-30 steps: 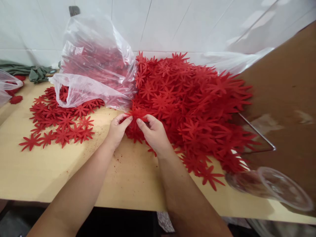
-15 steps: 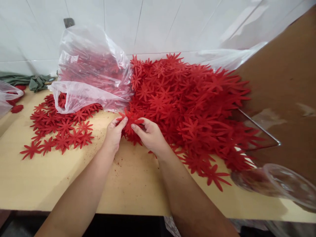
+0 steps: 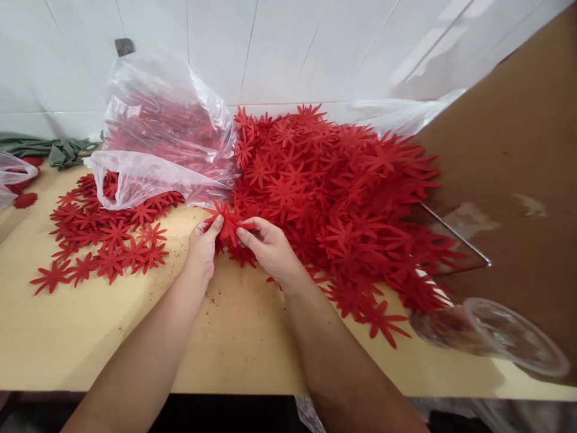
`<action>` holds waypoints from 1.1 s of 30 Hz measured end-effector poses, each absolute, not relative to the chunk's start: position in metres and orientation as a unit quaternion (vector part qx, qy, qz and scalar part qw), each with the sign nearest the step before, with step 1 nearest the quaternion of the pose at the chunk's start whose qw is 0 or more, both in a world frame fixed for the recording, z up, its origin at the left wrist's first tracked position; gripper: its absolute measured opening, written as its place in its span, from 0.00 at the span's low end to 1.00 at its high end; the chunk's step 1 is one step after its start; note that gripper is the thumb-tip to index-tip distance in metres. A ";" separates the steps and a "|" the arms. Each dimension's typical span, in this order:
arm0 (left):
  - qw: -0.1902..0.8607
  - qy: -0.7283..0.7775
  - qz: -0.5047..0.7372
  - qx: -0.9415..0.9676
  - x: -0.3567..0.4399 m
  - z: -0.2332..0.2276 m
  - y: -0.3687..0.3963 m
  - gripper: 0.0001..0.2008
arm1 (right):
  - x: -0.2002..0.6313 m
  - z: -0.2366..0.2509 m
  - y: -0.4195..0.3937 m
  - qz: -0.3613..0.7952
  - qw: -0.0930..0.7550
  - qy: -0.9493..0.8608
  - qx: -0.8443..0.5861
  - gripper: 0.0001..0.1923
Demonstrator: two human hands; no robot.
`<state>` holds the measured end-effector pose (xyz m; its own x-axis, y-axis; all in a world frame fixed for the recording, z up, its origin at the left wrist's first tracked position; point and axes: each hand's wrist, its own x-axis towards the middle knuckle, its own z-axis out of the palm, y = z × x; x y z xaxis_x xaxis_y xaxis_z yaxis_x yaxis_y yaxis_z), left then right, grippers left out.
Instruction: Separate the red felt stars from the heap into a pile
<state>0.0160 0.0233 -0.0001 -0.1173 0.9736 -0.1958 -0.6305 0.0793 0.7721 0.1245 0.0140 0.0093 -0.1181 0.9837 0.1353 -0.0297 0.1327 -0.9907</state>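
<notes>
Between my two hands is a red flower-shaped cutout (image 3: 228,224) with narrow petals, held just above the table. My left hand (image 3: 205,240) pinches its left side between thumb and fingers. On the other side, my right hand (image 3: 265,243) grips petals with its thumb on top. Whether it is one layer or several stacked ones I cannot tell. Behind and to the right rises a large heap of similar red cutouts (image 3: 315,180). A smaller spread of red cutouts (image 3: 110,237) lies to the left.
A clear plastic bag (image 3: 166,129) full of red pieces leans against the white wall (image 3: 279,48). At right stand a brown board (image 3: 518,168) and a clear plastic tub (image 3: 514,337) on its side. Green cloth (image 3: 67,150) lies at the far left of the table (image 3: 243,349).
The camera view has shifted slightly, moving the scene a little left. Both hands keep hold of the red cutout, whose petals now tilt differently between the fingers.
</notes>
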 end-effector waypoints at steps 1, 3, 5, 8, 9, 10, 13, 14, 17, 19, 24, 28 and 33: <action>0.622 0.388 0.643 0.220 0.015 0.001 0.024 0.13 | 0.124 0.010 0.014 0.512 0.505 -0.550 -0.424 0.18; 0.615 0.399 0.648 0.206 0.011 0.002 0.026 0.12 | 0.125 0.010 0.015 0.520 0.505 -0.541 -0.427 0.17; 0.613 0.411 0.647 0.191 0.006 0.005 0.028 0.11 | 0.126 0.011 0.014 0.519 0.517 -0.525 -0.432 0.15; 0.618 0.420 0.638 0.184 0.000 0.008 0.029 0.10 | 0.128 0.012 0.014 0.539 0.540 -0.480 -0.433 0.13; 0.624 0.415 0.635 0.189 0.000 0.009 0.029 0.11 | 0.128 0.013 0.014 0.548 0.544 -0.462 -0.435 0.12; 0.631 0.406 0.631 0.197 0.001 0.010 0.028 0.11 | 0.128 0.013 0.014 0.555 0.546 -0.446 -0.441 0.12; 0.660 0.377 0.608 0.230 0.006 0.011 0.023 0.12 | 0.127 0.013 0.015 0.548 0.556 -0.415 -0.467 0.11; 0.666 0.375 0.599 0.238 0.007 0.011 0.022 0.13 | 0.127 0.014 0.016 0.543 0.562 -0.408 -0.473 0.11; 0.662 0.387 0.589 0.254 0.010 0.010 0.020 0.13 | 0.128 0.015 0.018 0.542 0.569 -0.394 -0.477 0.12; 0.657 0.389 0.591 0.257 0.009 0.009 0.021 0.14 | 0.128 0.015 0.019 0.551 0.563 -0.396 -0.472 0.12; 0.656 0.394 0.596 0.244 0.007 0.013 0.024 0.14 | 0.129 0.016 0.020 0.550 0.575 -0.398 -0.456 0.14; 0.649 0.398 0.603 0.239 0.006 0.016 0.022 0.15 | 0.130 0.013 0.021 0.519 0.583 -0.425 -0.458 0.16; 0.653 0.377 0.585 0.299 0.007 0.013 0.020 0.15 | 0.128 0.007 0.022 0.515 0.578 -0.471 -0.422 0.17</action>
